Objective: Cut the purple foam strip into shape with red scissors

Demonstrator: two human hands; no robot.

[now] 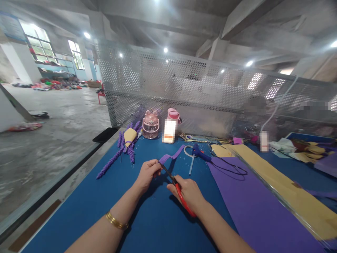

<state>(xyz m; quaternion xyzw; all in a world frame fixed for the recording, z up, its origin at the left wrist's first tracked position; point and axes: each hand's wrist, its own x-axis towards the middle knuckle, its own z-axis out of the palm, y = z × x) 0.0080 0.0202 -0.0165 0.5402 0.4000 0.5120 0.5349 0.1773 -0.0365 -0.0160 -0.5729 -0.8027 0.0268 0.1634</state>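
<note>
A narrow purple strip is pinched in the fingers of my left hand, and its free end trails away to the upper right. My right hand grips red-handled scissors. Their dark blades point up and left and reach the strip close to my left fingertips. Whether the blades are parted cannot be made out. Just beyond my hands lies a blue glue gun with a pale glue stick, partly over a roll of clear tape.
Purple lavender-like stems with a yellow piece lie at the back left. A pink bottle stands by the perforated metal screen. Purple sheet and yellow sheet cover the right of the blue table.
</note>
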